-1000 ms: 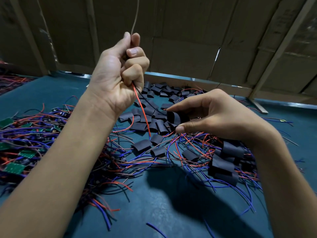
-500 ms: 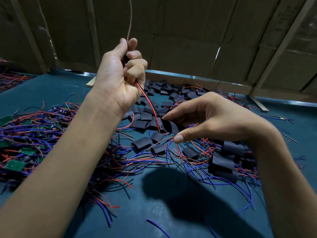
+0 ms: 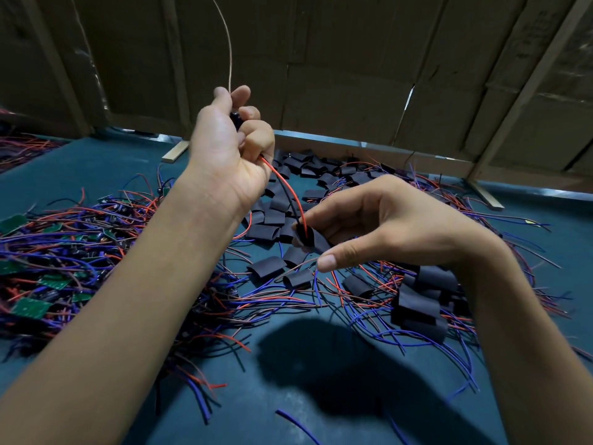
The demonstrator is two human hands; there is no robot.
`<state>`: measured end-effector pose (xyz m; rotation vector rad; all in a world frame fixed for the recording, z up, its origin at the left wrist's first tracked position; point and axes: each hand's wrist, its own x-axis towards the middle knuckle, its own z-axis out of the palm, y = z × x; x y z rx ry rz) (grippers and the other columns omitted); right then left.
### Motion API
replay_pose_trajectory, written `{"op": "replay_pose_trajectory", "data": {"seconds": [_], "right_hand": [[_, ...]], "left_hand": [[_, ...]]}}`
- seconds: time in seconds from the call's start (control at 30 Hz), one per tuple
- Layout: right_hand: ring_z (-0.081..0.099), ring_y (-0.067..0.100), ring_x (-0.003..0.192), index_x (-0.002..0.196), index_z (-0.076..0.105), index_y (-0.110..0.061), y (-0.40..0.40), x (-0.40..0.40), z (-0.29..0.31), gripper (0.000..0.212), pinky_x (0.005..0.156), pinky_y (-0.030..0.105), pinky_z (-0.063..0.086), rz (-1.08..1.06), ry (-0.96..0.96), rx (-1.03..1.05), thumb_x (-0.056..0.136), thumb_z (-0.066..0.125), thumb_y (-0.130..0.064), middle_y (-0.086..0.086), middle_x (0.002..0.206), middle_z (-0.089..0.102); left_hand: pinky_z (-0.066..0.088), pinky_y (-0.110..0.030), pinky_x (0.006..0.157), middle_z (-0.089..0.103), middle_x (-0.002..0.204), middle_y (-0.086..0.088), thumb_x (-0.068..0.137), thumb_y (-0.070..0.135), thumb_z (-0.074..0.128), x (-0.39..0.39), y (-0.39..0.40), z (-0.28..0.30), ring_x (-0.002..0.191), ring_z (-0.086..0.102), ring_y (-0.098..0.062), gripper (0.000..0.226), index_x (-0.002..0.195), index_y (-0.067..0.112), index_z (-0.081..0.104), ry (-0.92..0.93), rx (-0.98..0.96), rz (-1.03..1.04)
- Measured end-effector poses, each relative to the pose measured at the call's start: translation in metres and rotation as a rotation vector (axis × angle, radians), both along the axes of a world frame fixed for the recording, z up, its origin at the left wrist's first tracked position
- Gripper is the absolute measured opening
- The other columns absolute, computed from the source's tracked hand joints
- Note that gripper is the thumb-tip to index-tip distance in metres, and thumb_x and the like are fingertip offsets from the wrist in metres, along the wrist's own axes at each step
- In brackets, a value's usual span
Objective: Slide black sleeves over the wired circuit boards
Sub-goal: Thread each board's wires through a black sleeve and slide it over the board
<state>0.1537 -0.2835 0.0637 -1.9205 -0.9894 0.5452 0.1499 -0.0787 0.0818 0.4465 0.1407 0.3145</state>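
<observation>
right hand pinching black sleeve, red wire entering

Two bare forearms, no sleeves, no gloves. Left hand and right hand without rings, watch or bands. Short, plain, unpainted nails. Creases visible at the left wrist. Nothing worn from wrist to frame edge.

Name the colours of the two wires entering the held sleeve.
Red wire and black wire, in the head view.
</observation>
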Motion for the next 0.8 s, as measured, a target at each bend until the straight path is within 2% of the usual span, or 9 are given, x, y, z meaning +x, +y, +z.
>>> {"op": "replay_pose_trajectory", "data": {"seconds": [0.1, 0.2, 0.33, 0.4, 0.47, 0.53, 0.63, 0.73, 0.8], "right_hand": [[0.075, 0.025, 0.092, 0.111, 0.074, -0.007, 0.0, 0.002, 0.002, 0.043, 0.089, 0.033, 0.06, -0.055, 0.027, 0.114, 0.071, 0.083, -0.019, 0.013, 0.1, 0.078], [0.074, 0.02, 0.081, 0.102, 0.077, -0.008, 0.002, 0.004, 0.005, 0.033, 0.078, 0.03, 0.061, -0.18, 0.018, 0.291, 0.071, 0.083, -0.019, 0.014, 0.093, 0.079], [0.073, 0.016, 0.076, 0.099, 0.078, -0.009, 0.004, 0.006, 0.006, 0.026, 0.064, 0.019, 0.055, -0.325, -0.041, 0.418, 0.074, 0.084, -0.015, 0.01, 0.087, 0.079], [0.074, 0.016, 0.076, 0.099, 0.078, -0.008, 0.004, 0.007, 0.006, 0.025, 0.067, 0.019, 0.056, -0.376, -0.07, 0.447, 0.075, 0.085, -0.012, 0.008, 0.086, 0.079], [0.075, 0.017, 0.079, 0.099, 0.078, -0.009, 0.004, 0.007, 0.006, 0.024, 0.072, 0.021, 0.058, -0.412, -0.112, 0.471, 0.076, 0.086, -0.01, 0.007, 0.087, 0.079], [0.076, 0.016, 0.084, 0.1, 0.077, -0.008, 0.004, 0.008, 0.006, 0.026, 0.076, 0.023, 0.058, -0.435, -0.153, 0.484, 0.076, 0.086, -0.008, 0.005, 0.089, 0.08], [0.076, 0.013, 0.083, 0.1, 0.078, -0.01, 0.001, 0.009, 0.007, 0.027, 0.074, 0.021, 0.058, -0.461, -0.222, 0.473, 0.076, 0.086, -0.005, 0.002, 0.088, 0.08], [0.077, 0.015, 0.083, 0.101, 0.079, -0.009, -0.002, 0.01, 0.007, 0.025, 0.076, 0.026, 0.061, -0.48, -0.265, 0.47, 0.077, 0.086, -0.005, 0.001, 0.086, 0.08], [0.077, 0.015, 0.086, 0.102, 0.08, -0.01, -0.002, 0.011, 0.007, 0.026, 0.08, 0.031, 0.062, -0.484, -0.31, 0.444, 0.077, 0.087, -0.008, 0.0, 0.087, 0.08]], "left_hand": [[0.023, -0.015, 0.035, 0.044, 0.064, 0.001, 0.106, 0.036, 0.046, -0.001, -0.003, 0.001, 0.043, 0.027, -0.004, 0.036, 0.093, 0.007, 0.062, -0.028, 0.066, 0.062], [0.029, -0.018, 0.042, 0.042, 0.073, 0.0, 0.108, 0.035, 0.043, -0.003, -0.011, 0.004, 0.048, 0.032, -0.005, 0.036, 0.099, 0.006, 0.063, -0.097, 0.182, 0.093], [0.036, -0.021, 0.05, 0.05, 0.076, -0.001, 0.101, 0.011, 0.04, -0.008, -0.028, 0.007, 0.058, 0.043, -0.009, 0.025, 0.112, 0.005, 0.063, -0.133, 0.284, -0.011], [0.046, -0.024, 0.063, 0.064, 0.084, -0.002, 0.098, 0.003, 0.037, -0.008, -0.036, 0.005, 0.072, 0.058, -0.013, 0.029, 0.113, 0.008, 0.061, -0.124, 0.384, -0.051], [0.048, -0.029, 0.08, 0.074, 0.101, -0.006, 0.1, 0.003, 0.038, -0.008, -0.043, 0.002, 0.094, 0.065, -0.017, 0.025, 0.111, 0.013, 0.058, -0.118, 0.525, -0.113], [0.049, -0.026, 0.08, 0.074, 0.116, -0.009, 0.1, 0.005, 0.045, -0.008, -0.051, -0.002, 0.109, 0.064, -0.018, 0.015, 0.108, 0.013, 0.054, -0.113, 0.626, -0.192], [0.054, -0.021, 0.062, 0.068, 0.121, -0.013, 0.104, 0.012, 0.048, -0.007, -0.06, -0.009, 0.105, 0.064, -0.02, 0.006, 0.102, 0.012, 0.054, -0.113, 0.687, -0.237], [0.055, -0.034, 0.085, 0.063, 0.113, -0.011, 0.104, 0.02, 0.051, -0.002, -0.062, -0.018, 0.103, 0.061, -0.021, 0.011, 0.102, 0.015, 0.061, -0.129, 0.72, -0.21], [0.052, -0.035, 0.085, 0.067, 0.105, -0.008, 0.102, 0.023, 0.056, -0.002, -0.06, -0.022, 0.096, 0.063, -0.021, 0.013, 0.101, 0.018, 0.067, -0.148, 0.672, -0.222]]}}
